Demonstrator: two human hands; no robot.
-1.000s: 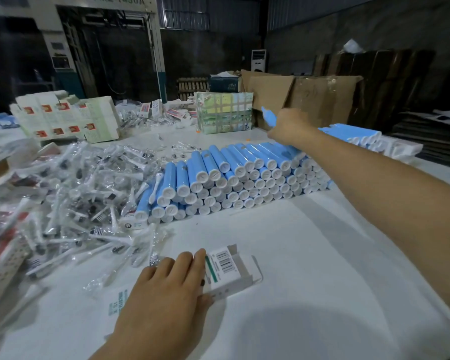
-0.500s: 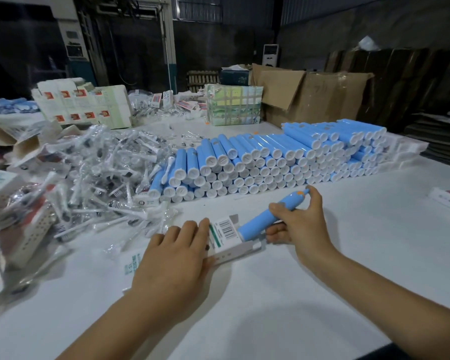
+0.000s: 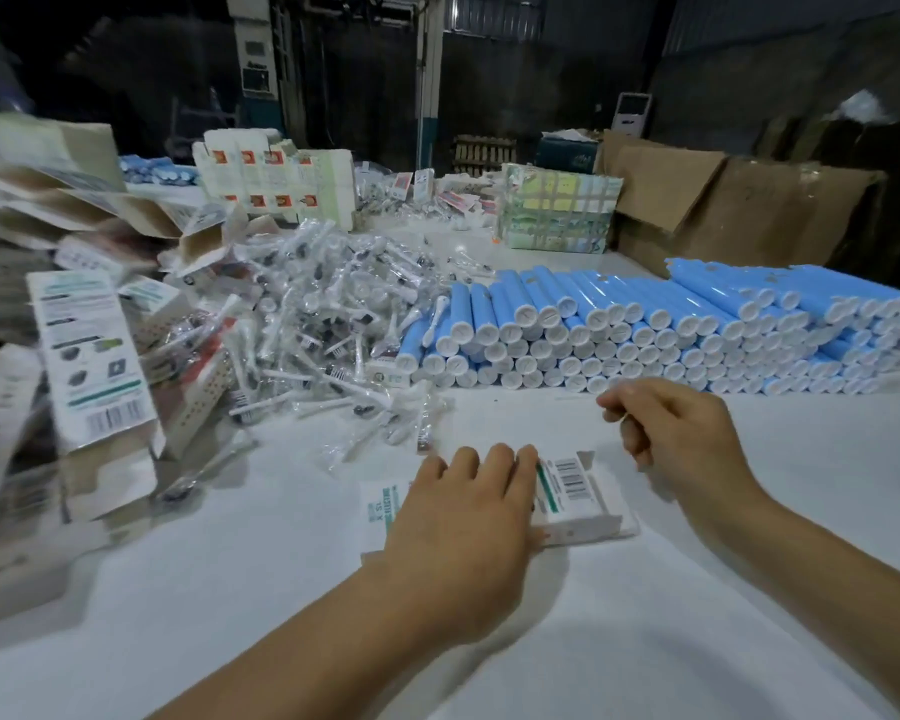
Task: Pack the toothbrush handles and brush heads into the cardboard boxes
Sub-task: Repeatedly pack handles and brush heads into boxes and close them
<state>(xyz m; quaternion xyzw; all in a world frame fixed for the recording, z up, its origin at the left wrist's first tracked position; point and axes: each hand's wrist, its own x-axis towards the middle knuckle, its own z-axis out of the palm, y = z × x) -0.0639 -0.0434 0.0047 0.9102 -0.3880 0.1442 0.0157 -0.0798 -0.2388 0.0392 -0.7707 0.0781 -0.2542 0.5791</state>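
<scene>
Many printed cardboard boxes (image 3: 94, 356) lie in a loose heap at the far left, and several look open and not yet filled. Just to the right, wrapped brush heads (image 3: 323, 324) make a big pile. Near the middle, the left hand (image 3: 468, 517) presses flat on one small box (image 3: 578, 498) with straight fingers, holding it on the white table (image 3: 697, 641). The right hand (image 3: 687, 439) hovers just beside the open end of this box, its fingers loosely curled with nothing in them. Far right, blue toothbrush handles (image 3: 671, 324) are stacked in long rows. I judge that most of the packing is left.
</scene>
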